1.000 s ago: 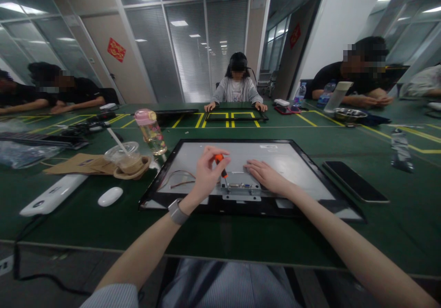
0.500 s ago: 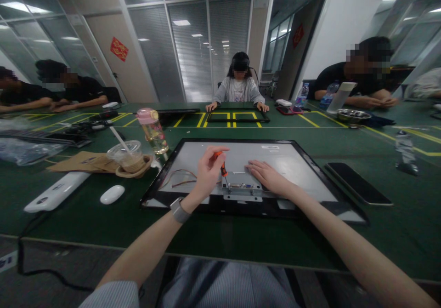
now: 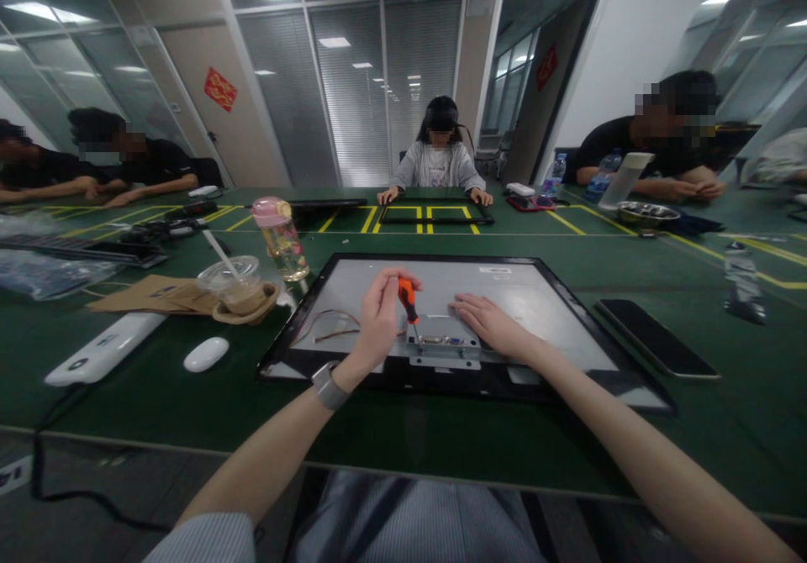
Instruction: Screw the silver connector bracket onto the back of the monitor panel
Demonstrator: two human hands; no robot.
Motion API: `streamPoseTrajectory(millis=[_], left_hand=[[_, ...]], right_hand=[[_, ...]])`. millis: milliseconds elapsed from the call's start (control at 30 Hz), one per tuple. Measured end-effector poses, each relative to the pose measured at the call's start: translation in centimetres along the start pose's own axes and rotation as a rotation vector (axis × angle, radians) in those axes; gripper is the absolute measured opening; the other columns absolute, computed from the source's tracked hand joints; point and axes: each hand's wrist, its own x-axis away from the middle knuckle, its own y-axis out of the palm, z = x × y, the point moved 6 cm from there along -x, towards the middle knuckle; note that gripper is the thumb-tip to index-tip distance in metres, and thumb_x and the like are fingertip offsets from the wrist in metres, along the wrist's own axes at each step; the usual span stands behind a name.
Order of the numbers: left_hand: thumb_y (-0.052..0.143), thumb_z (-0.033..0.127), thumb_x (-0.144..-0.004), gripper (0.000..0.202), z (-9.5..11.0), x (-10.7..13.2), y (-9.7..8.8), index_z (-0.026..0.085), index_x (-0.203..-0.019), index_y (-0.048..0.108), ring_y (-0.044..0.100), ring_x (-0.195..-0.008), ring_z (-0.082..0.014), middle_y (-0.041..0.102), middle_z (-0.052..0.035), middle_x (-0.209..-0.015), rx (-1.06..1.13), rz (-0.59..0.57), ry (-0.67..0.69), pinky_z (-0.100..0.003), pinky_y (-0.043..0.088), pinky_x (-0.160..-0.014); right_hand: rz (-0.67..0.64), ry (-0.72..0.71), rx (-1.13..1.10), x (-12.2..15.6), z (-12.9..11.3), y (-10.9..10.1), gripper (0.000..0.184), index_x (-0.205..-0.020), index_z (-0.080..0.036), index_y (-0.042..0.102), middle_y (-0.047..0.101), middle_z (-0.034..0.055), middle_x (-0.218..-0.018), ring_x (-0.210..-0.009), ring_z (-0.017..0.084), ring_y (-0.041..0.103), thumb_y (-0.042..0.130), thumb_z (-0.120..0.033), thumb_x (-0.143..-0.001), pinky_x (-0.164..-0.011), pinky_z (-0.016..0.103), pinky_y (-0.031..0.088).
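Note:
My left hand point(image 3: 379, 315), with a grey-banded watch on the wrist, has its fingers around the orange and black handle of a screwdriver point(image 3: 408, 300). The shaft points down at the left end of a metal bracket box point(image 3: 445, 338) with connector ports on its front side. That box sits near the close edge of a black-framed display panel point(image 3: 535, 294), which lies with its grey back up on the table. Flat beside the box's right rear corner rests my right hand point(image 3: 485, 319), fingers stretched out. Thin wires point(image 3: 328, 328) lie on the panel to the left.
Left of the panel are a white mouse point(image 3: 206, 355), a white power strip point(image 3: 104, 349), an iced drink cup point(image 3: 233, 281) and a pink-lidded bottle point(image 3: 277, 239). A phone point(image 3: 656, 336) lies at the right. Across the table, a person point(image 3: 440, 155) holds a black frame point(image 3: 435, 220).
My left thumb has moved off the front of the screwdriver handle, so more orange shows. The right hand stays in place.

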Motion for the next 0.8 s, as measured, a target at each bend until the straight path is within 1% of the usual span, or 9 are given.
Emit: streamPoseTrajectory(millis=[67,133,233,300,433,500,600,667,800], left_hand=[[0.046,0.041,-0.104,0.031,0.1,-0.1,0.0,0.02,-0.098,0.067,0.065,-0.087,-0.0164,0.069,-0.0058,-0.093,-0.025,-0.013,0.019,-0.032,0.054,-0.082],[0.055,0.043,-0.099,0.027,0.4,-0.2,-0.1,0.02,-0.095,0.069,0.063,-0.086,-0.0157,0.065,-0.0057,-0.097,-0.064,0.002,0.061,-0.03,0.054,-0.079],[0.067,0.039,-0.092,0.02,0.9,-0.2,-0.2,0.02,-0.09,0.071,0.06,-0.081,-0.014,0.058,-0.0037,-0.095,-0.13,0.029,0.107,-0.028,0.052,-0.074],[0.063,0.036,-0.095,0.018,1.0,-0.2,-0.2,0.021,-0.092,0.071,0.059,-0.08,-0.0137,0.057,-0.0033,-0.092,-0.157,0.017,0.104,-0.028,0.052,-0.074],[0.048,0.034,-0.102,0.026,0.9,-0.3,0.1,0.021,-0.098,0.07,0.061,-0.083,-0.0155,0.062,-0.0049,-0.093,-0.16,-0.026,0.081,-0.03,0.051,-0.078],[0.05,0.035,-0.101,0.025,0.7,-0.3,0.1,0.021,-0.097,0.07,0.061,-0.086,-0.0165,0.063,-0.0057,-0.095,-0.141,-0.031,0.078,-0.031,0.051,-0.078],[0.066,0.037,-0.092,0.017,0.5,-0.5,-0.2,0.02,-0.091,0.071,0.059,-0.085,-0.016,0.059,-0.0048,-0.096,-0.142,0.011,0.095,-0.03,0.051,-0.078],[0.072,0.035,-0.088,0.014,0.5,-0.5,-0.3,0.02,-0.088,0.072,0.058,-0.082,-0.015,0.056,-0.0031,-0.092,-0.157,0.035,0.108,-0.029,0.051,-0.078],[0.06,0.033,-0.096,0.017,0.9,-0.5,0.0,0.021,-0.095,0.073,0.061,-0.084,-0.0162,0.06,-0.0041,-0.091,-0.172,-0.036,0.112,-0.029,0.051,-0.078]], right_hand=[[0.004,-0.003,-0.001,0.0,0.0,0.0,0.058,-0.144,-0.017,0.058,0.05,0.0159,-0.156,-0.148,0.031,0.042,0.022,-0.044,-0.107,-0.121,0.058,0.029],[0.015,-0.006,0.0,0.0,0.1,0.0,0.058,-0.143,-0.018,0.058,0.051,0.0158,-0.156,-0.147,0.032,0.043,0.022,-0.044,-0.107,-0.12,0.058,0.03],[0.011,-0.009,0.009,0.0,0.1,0.0,0.058,-0.144,-0.019,0.058,0.051,0.0151,-0.156,-0.147,0.031,0.043,0.022,-0.045,-0.107,-0.121,0.057,0.03],[-0.002,-0.006,0.015,0.0,0.1,0.1,0.058,-0.145,-0.018,0.057,0.05,0.0148,-0.157,-0.148,0.03,0.042,0.021,-0.045,-0.107,-0.122,0.057,0.029],[-0.008,-0.003,0.017,0.0,0.1,0.0,0.06,-0.145,-0.016,0.057,0.05,0.0158,-0.156,-0.148,0.03,0.042,0.02,-0.045,-0.107,-0.122,0.056,0.029],[-0.004,-0.008,0.015,0.0,0.0,0.1,0.059,-0.144,-0.016,0.057,0.05,0.0164,-0.156,-0.148,0.031,0.042,0.02,-0.044,-0.107,-0.122,0.056,0.029],[-0.002,-0.013,0.014,-0.1,0.2,0.2,0.058,-0.144,-0.016,0.057,0.05,0.0168,-0.156,-0.148,0.031,0.042,0.021,-0.042,-0.107,-0.121,0.058,0.029],[0.009,-0.016,0.01,-0.1,0.2,0.3,0.058,-0.144,-0.017,0.057,0.051,0.0163,-0.156,-0.148,0.031,0.042,0.021,-0.042,-0.107,-0.12,0.058,0.03],[0.034,-0.017,-0.002,-0.1,0.3,0.3,0.057,-0.142,-0.019,0.059,0.052,0.0159,-0.155,-0.147,0.031,0.044,0.023,-0.044,-0.107,-0.12,0.059,0.031]])
